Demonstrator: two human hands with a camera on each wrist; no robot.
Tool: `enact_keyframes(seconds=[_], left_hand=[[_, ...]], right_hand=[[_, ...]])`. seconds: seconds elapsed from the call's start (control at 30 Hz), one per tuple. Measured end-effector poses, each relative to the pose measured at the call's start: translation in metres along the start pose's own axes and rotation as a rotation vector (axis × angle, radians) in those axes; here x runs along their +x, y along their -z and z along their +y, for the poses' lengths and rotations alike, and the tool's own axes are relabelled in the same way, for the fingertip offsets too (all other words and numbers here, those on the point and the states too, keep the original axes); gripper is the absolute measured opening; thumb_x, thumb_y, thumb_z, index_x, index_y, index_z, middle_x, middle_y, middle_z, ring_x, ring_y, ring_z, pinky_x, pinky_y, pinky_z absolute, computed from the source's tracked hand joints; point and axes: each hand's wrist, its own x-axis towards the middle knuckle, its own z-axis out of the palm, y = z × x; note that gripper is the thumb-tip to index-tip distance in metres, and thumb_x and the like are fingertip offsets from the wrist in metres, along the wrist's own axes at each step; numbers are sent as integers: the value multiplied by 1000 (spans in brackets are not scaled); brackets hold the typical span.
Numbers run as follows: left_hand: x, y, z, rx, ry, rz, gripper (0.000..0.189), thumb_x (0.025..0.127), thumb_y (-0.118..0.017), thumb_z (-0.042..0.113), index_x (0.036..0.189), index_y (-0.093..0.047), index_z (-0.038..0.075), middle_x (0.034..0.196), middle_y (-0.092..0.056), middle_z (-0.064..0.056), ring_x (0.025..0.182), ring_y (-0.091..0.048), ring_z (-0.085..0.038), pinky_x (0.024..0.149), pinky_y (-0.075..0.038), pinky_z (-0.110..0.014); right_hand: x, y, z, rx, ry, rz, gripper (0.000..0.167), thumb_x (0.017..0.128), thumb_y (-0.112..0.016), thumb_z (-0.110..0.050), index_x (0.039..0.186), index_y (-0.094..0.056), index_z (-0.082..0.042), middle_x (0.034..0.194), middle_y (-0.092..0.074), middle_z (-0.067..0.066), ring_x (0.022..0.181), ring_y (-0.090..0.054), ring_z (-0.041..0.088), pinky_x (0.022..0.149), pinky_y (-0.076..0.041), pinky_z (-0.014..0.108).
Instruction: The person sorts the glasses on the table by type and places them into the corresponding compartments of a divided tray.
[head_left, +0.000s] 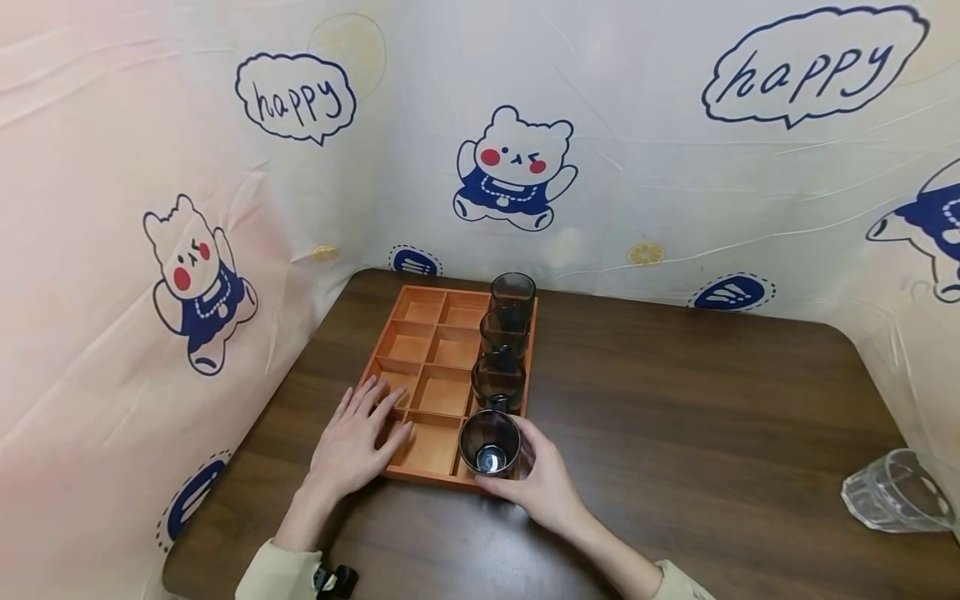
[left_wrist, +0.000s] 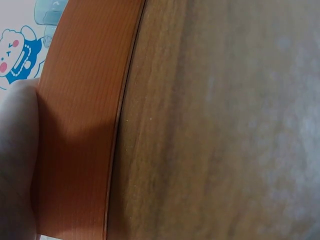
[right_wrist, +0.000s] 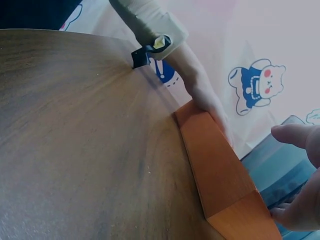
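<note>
A wooden compartment tray (head_left: 431, 446) lies on the table, with several dark glass cups lined up along its right column. My right hand (head_left: 546, 483) holds the nearest dark glass cup (head_left: 490, 442) at the tray's front right corner, thumb on the near side and fingers round the right. In the right wrist view that cup (right_wrist: 280, 170) looks bluish and stands inside the tray's rim. Behind it are another dark cup (head_left: 498, 379), then one more (head_left: 502, 331) and the farthest (head_left: 513, 292). My left hand (head_left: 352, 446) rests on the tray's left edge, fingers spread over the front left compartments.
A clear glass (head_left: 896, 492) stands at the table's right edge. Brown tabletop (head_left: 675, 417) stretches between it and the tray. Printed fabric (head_left: 637, 167) hangs close behind the table and along both sides.
</note>
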Motion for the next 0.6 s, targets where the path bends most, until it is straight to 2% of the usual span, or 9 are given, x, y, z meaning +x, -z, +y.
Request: enact_keyframes(seconds=[0.2, 0.47, 0.6], left_hand=[[0, 0, 0, 5, 1, -4, 66, 106, -64, 55, 161, -58, 20, 167, -54, -18, 166, -37, -40, 137, -23, -64], [1, 1, 1, 3, 4, -11, 66, 106, -64, 55, 160, -59, 19, 167, -53, -18, 165, -37, -40, 138, -23, -64], [1, 0, 1, 1, 6, -15, 66, 106, -63, 56, 161, -58, 19, 168, -53, -18, 166, -36, -40, 138, -22, -63]], right_hand=[[1, 1, 2, -39, 29, -20, 81, 79, -98, -8, 149, -59, -2, 142, -73, 20, 137, -68, 41, 122, -50, 61], [2, 2, 2, -105, 19, -13, 82, 79, -99, -15, 151, -60, -9, 141, -75, 11, 134, -70, 33, 120, -52, 43], [2, 2, 2, -113, 15, -14, 81, 80, -99, -16, 151, -60, -11, 141, -76, 9, 135, -70, 31, 120, -51, 43]])
